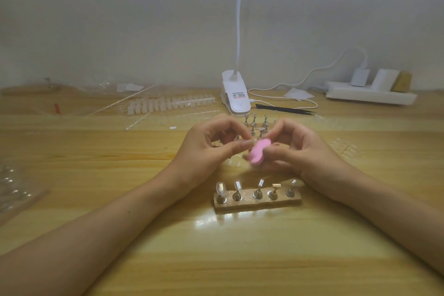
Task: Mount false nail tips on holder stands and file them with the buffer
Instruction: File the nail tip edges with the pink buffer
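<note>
Your right hand (295,151) pinches the pink buffer (260,152) | your left hand (211,146) curls up against it, grip too blurred to tell | holder stands (257,193) just nearer you.

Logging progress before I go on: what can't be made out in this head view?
Head view only.
What the left hand pinches, if anything: its fingertips and the pink buffer in the right hand cover it.
Buffer surface: motion blur.
Loose stands behind the hands: partly covered, count unclear.
What tops the four right-hand stands on the block: too small, glare.
Lamp head: cut off by the top edge.
</note>
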